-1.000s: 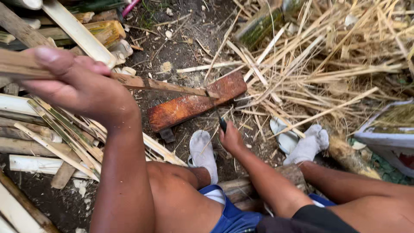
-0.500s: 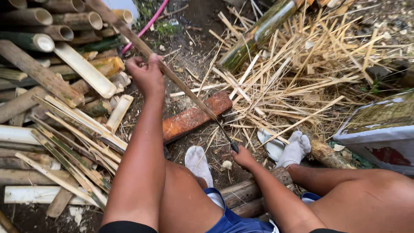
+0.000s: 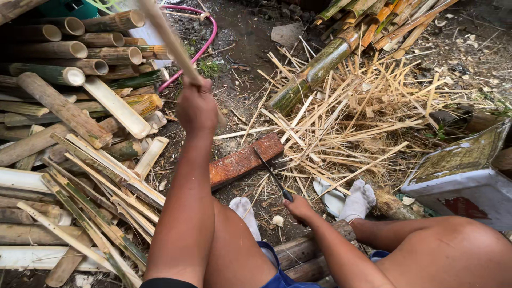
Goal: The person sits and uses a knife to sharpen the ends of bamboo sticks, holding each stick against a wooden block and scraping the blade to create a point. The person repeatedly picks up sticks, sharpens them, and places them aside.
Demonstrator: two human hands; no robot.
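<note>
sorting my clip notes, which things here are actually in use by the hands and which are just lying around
In use:
left hand gripping a bamboo strip
right hand holding a knife
reddish wooden block under the knife tip

Lying about:
stacked bamboo poles
pink hose
pile of split slivers
white tub

A single head-worn camera looked steeply down over the person's own arms and knees. It sat close above them, facing forward across the littered ground (image 3: 250, 48).
</note>
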